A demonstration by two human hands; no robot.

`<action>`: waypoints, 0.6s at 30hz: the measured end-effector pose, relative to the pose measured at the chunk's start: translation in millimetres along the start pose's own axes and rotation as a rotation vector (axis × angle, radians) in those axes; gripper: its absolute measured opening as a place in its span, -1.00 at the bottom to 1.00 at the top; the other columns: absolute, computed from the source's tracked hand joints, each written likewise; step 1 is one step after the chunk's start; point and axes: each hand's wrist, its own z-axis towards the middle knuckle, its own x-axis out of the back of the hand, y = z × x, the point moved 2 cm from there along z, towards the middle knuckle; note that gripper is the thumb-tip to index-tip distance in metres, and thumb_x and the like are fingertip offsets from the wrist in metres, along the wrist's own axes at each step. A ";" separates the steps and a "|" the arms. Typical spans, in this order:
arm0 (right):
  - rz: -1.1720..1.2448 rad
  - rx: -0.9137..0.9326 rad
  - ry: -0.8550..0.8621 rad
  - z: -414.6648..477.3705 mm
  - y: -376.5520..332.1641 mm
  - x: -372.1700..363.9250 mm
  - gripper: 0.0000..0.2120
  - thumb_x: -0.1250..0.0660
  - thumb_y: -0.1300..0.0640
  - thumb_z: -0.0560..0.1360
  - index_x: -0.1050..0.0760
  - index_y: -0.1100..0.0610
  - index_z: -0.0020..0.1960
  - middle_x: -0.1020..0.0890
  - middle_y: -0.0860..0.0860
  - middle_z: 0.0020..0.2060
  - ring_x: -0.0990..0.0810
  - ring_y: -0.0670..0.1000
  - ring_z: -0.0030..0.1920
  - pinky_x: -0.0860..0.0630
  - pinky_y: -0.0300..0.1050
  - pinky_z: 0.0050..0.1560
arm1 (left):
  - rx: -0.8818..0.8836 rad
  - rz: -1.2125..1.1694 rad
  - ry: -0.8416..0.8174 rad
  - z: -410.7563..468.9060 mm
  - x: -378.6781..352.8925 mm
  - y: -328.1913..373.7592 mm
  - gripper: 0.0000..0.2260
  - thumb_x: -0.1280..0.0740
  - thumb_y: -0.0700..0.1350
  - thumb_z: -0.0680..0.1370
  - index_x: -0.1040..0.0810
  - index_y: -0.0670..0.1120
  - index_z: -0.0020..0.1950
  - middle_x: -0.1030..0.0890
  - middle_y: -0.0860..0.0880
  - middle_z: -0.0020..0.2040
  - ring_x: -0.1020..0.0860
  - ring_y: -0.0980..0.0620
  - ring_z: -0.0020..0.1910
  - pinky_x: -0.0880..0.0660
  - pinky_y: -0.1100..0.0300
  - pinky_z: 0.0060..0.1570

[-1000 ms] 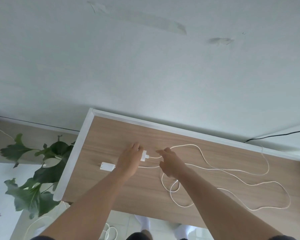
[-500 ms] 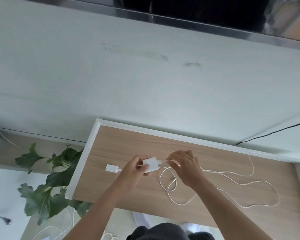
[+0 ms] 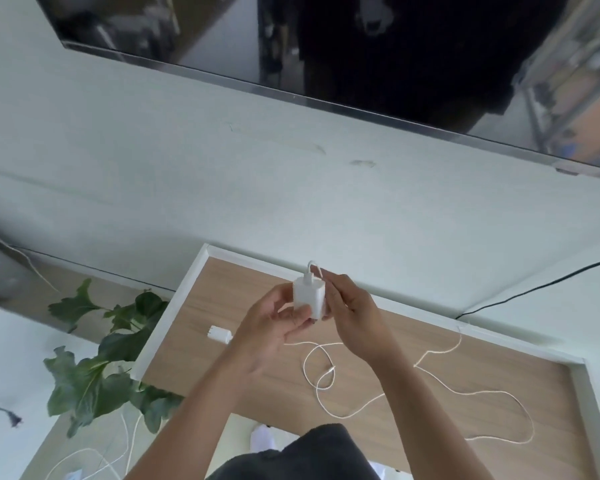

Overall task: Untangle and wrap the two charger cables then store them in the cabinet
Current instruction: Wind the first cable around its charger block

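Charger: a white square charger brick (image 3: pixel 309 296) is held upright in the air above the far left part of the table, between the two hands.
Cable: a thin white cable (image 3: pixel 311 264) is plugged into the top of the brick and arcs over in a short loop toward the right.
Left hand: the left hand (image 3: pixel 267 329) grips the brick from below and the left, thumb on its front face, fingers curled behind.
Right hand: the right hand (image 3: pixel 355 315) lies along the brick's right side, its fingertips pinching the cable just past the plug.
Second charger: a small white plug adapter (image 3: pixel 219 334) lies flat on the table, just left of the left wrist.
Loose cable: white cable loops (image 3: pixel 329 370) sprawl over the table below the hands and trail off to the right.
Table: a wood-grain table with a white rim (image 3: pixel 174 313) stands against the pale wall.
Surroundings: a green leafy plant (image 3: pixel 101 362) stands beside the table's left edge; a dark wall-mounted screen (image 3: pixel 378 46) hangs above.
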 end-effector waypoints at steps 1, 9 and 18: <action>-0.003 0.019 -0.008 -1.2 -3.5 0.7 -0.65 -0.19 0.08 0.80 -0.63 -0.23 0.40 -0.65 -0.21 0.02 -0.67 -0.08 -0.10 -0.57 -0.33 -0.03 | -0.008 -0.062 0.011 0.2 -2.0 2.3 -0.58 -0.51 -0.25 0.59 -0.56 -0.25 0.43 -0.67 -0.18 0.39 -0.72 -0.19 0.27 -0.62 -0.04 0.38; -0.065 -0.088 0.179 -9.4 -9.1 3.6 -0.72 -0.37 -0.18 0.67 -0.67 -0.07 -0.13 -0.69 0.03 -0.38 -0.53 -0.12 -0.42 -0.43 -0.14 -0.30 | -0.020 -0.213 0.031 6.4 -9.6 17.7 -0.61 -0.47 -0.27 0.60 -0.56 -0.32 0.41 -0.69 -0.25 0.36 -0.71 -0.15 0.26 -0.62 -0.03 0.39; -0.196 0.026 0.030 -14.9 -3.3 13.9 -0.90 -0.43 0.04 0.68 -0.74 -0.06 0.06 -0.62 -0.35 -0.33 -0.40 -0.11 -0.36 -0.40 -0.34 -0.29 | -0.032 -0.135 0.148 4.7 2.8 18.4 -0.63 -0.54 -0.13 0.58 -0.64 -0.18 0.36 -0.71 -0.33 0.26 -0.71 -0.25 0.25 -0.66 -0.10 0.31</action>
